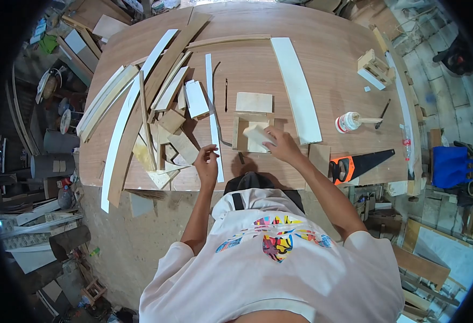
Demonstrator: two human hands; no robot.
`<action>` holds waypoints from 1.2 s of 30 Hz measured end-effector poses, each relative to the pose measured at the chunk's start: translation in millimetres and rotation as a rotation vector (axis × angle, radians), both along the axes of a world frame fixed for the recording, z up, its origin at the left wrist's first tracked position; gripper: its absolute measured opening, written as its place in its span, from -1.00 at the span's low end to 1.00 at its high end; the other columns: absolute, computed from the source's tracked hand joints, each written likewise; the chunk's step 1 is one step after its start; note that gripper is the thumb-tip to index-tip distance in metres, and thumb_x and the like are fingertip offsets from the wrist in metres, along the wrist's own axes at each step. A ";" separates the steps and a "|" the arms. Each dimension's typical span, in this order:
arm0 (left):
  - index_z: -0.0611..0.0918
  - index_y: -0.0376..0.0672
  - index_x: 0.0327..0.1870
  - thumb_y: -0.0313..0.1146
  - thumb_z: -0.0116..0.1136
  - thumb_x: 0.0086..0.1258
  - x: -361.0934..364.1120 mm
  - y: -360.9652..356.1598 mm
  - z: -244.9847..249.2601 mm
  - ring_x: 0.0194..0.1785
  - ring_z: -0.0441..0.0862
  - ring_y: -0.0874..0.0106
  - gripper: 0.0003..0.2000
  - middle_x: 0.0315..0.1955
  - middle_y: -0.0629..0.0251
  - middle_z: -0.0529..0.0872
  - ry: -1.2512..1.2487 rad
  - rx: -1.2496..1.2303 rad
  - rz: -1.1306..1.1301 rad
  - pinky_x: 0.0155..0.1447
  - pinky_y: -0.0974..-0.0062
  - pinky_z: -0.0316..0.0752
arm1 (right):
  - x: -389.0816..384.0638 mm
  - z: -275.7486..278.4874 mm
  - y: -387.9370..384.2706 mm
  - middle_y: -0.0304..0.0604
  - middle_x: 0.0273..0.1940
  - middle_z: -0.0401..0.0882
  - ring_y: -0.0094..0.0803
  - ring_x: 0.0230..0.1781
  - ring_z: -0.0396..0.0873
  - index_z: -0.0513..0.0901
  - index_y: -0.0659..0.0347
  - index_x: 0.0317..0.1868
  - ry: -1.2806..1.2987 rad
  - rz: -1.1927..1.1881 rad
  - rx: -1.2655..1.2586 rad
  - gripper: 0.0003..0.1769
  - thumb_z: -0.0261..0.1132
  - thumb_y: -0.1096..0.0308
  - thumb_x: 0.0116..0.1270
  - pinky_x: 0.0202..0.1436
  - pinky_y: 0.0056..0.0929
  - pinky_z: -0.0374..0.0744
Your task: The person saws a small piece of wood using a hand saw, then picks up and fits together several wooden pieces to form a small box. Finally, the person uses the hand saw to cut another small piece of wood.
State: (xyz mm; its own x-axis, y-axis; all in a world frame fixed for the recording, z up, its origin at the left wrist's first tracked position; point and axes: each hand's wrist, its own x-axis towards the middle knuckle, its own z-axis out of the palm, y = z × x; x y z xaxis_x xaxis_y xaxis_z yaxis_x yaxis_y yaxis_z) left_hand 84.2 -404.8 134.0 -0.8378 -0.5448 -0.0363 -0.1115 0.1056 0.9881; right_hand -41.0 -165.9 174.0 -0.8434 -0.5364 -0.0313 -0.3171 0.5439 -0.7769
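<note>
My right hand (283, 145) grips a small pale wooden block (258, 134) over the open wooden box (238, 134) near the table's front edge. A flat light board (254, 102) lies just beyond the box. My left hand (207, 161) is left of the box, beside a long narrow white strip (213, 129); its fingers are curled with the tips close together, and whether they hold anything is too small to tell. Left of that hand is a pile of wood offcuts (172, 121).
Long strips (134, 107) lie across the left of the table (344, 59). A wide white board (296, 89) stretches away right of the box. Farther right are a glue jar (347, 123), an orange-handled saw (363, 164), a small wooden frame (375, 70) and a bottle (407, 142).
</note>
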 end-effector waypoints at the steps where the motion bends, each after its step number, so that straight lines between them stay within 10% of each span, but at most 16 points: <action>1: 0.61 -0.34 -0.13 -0.62 -0.05 0.37 1.1 -5.1 -2.2 -0.35 0.61 0.52 -0.82 -0.26 0.23 0.69 -0.003 0.007 0.014 -0.17 0.58 0.53 | 2.2 4.1 -4.1 0.10 -0.24 0.67 0.07 -0.18 0.63 0.54 0.18 -0.01 0.005 0.074 0.106 -0.65 0.34 0.34 0.19 -0.17 -0.09 0.55; 14: 0.64 -0.30 -0.16 -0.64 -0.03 0.29 -17.8 -5.8 -7.8 -0.40 0.60 0.56 -0.80 -0.30 0.25 0.73 -0.120 -0.152 -0.266 -0.21 0.53 0.53 | 13.8 -20.3 -41.8 -0.06 -0.33 0.68 -0.12 -0.21 0.64 0.59 0.16 -0.20 0.337 0.260 0.400 -0.79 0.21 0.48 0.10 0.02 -0.13 0.37; 23: 0.53 -0.12 0.15 -0.35 0.36 0.11 -52.5 15.0 16.3 0.28 0.42 0.17 -0.49 0.07 0.15 0.61 0.021 -0.786 -0.795 0.38 0.21 0.19 | 10.4 -34.6 -33.0 -0.01 -0.32 0.67 -0.08 -0.19 0.62 0.63 0.18 -0.15 0.226 0.163 0.307 -0.76 0.30 0.39 0.13 0.02 -0.09 0.45; 36: 0.61 -0.18 -0.14 -0.37 0.22 0.22 -89.6 35.3 5.8 -0.20 0.67 0.03 -0.79 -0.32 0.05 0.71 -0.199 -0.895 -0.968 -0.11 0.14 0.55 | 8.6 -55.3 35.2 -0.01 -0.08 0.66 -0.24 -0.02 0.63 0.59 0.30 -0.02 -0.106 -0.235 -0.267 -0.60 0.10 0.62 0.08 0.00 -0.35 0.59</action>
